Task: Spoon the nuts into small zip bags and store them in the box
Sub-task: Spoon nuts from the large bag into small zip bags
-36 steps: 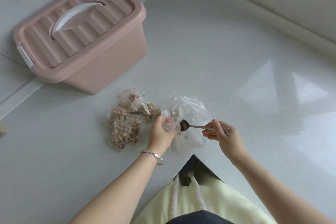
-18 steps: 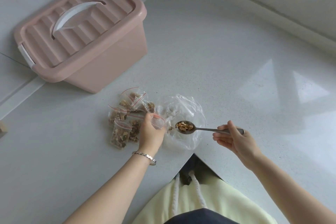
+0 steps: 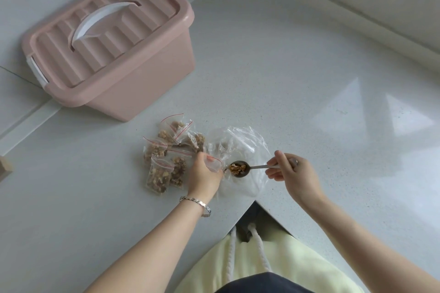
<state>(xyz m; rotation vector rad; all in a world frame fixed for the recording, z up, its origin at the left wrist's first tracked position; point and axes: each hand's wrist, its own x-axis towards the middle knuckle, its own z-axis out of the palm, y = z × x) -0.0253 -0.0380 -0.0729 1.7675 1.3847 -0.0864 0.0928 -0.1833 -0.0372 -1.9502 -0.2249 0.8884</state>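
The left hand (image 3: pixel 204 172) is curled round the mouth of a small zip bag (image 3: pixel 213 163). Its fingers (image 3: pixel 202 156) are bent over the red zip strip and grip the clear plastic, so the bag opens toward the right. Whether anything is inside this bag cannot be told. A bracelet (image 3: pixel 198 203) sits on that wrist.

The right hand (image 3: pixel 296 175) pinches the far end of a metal spoon (image 3: pixel 252 167). The thumb lies on top of the handle, the index finger is beneath it, and the other fingers (image 3: pixel 273 175) are loosely curled below. The spoon is roughly level. Its bowl carries a heap of nuts (image 3: pixel 237 169) just beside the mouth of the small bag and over a big clear bag (image 3: pixel 240 147), which lies crumpled on the tabletop (image 3: pixel 297 74) by the notched corner of the near edge.

Just left of the left hand, a cluster of filled zip bags (image 3: pixel 164 162) lies flat with brown nuts showing through the plastic. The bags overlap one another.

The pink box (image 3: pixel 142 83) stands well apart from them, toward the far left edge of the tabletop. Its ribbed lid (image 3: pixel 107 38) is on, and the white handle (image 3: pixel 100 19) is folded flat.
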